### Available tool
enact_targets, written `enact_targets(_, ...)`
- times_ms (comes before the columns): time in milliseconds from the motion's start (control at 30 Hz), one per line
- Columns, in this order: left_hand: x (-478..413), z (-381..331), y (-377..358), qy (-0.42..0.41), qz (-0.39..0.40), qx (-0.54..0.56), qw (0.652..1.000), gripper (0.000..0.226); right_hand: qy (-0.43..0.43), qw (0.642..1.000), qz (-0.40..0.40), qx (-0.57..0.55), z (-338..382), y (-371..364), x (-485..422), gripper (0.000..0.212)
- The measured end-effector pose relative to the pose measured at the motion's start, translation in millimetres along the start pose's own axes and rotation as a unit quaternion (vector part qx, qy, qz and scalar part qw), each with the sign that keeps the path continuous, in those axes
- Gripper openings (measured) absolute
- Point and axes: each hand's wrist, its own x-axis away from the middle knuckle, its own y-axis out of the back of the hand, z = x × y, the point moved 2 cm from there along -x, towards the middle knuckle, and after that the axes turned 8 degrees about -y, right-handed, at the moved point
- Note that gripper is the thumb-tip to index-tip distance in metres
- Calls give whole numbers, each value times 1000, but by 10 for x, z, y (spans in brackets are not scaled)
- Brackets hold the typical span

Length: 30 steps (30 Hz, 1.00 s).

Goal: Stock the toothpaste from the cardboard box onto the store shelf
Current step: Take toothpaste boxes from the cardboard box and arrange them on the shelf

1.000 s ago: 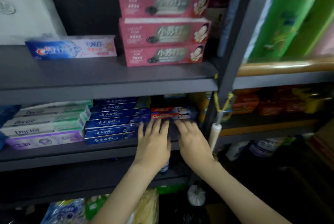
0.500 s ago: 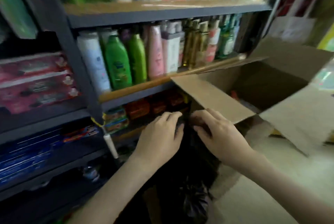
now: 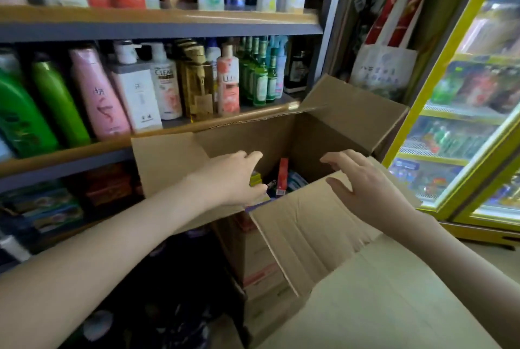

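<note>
Head cam: left hand [image 3: 233, 179] & right hand [image 3: 365, 188] both empty, fingers loosely spread & slightly curled, hover apart over open brown cardboard box [image 3: 315, 140], w/ tall red toothpaste carton [image 3: 282, 177] standing upright inside, between them.

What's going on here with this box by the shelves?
A person is restocking: both bare hands hover at an open cardboard box beside a shelf of bottles. The left hand is over the opening, the right hand above the near flap, and neither holds anything yet. An upright red carton shows inside the box.
</note>
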Motion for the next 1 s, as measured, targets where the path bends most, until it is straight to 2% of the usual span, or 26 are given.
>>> enact_targets(133,-642,45,-257,10,41,-20,999,76,13,999,44,-15,-461,-281,-521,37)
enact_targets(300,-1551,150,-595,20,97,-21,995,89,78,987,139,1,-869,-728,-1297,44)
enact_targets(400,-1902,165,-825,27,115,-13,993,92,77,973,214,32,-1035,-986,-1721,52)
enact_targets(533,-2019,246,-1133,37,128,-13,991,91,131,943,292,86,-1192,-1388,-2124,54)
enact_targets(700,-1940,306,-1383,65,166,-31,983,91,256,897,321,164,-1288,-2040,-2443,56)
enact_targets(833,-1906,275,-1420,37,185,-42,981,90,318,839,351,268,-1335,-2558,-2623,59)
enact_targets(933,-1896,275,-1396,18,171,-77,982,87,352,786,385,333,-1404,-2858,-2750,65)
enact_targets(1000,-1883,346,-1338,30,131,-133,982,82,361,765,393,359,-1447,-2990,-2822,65)
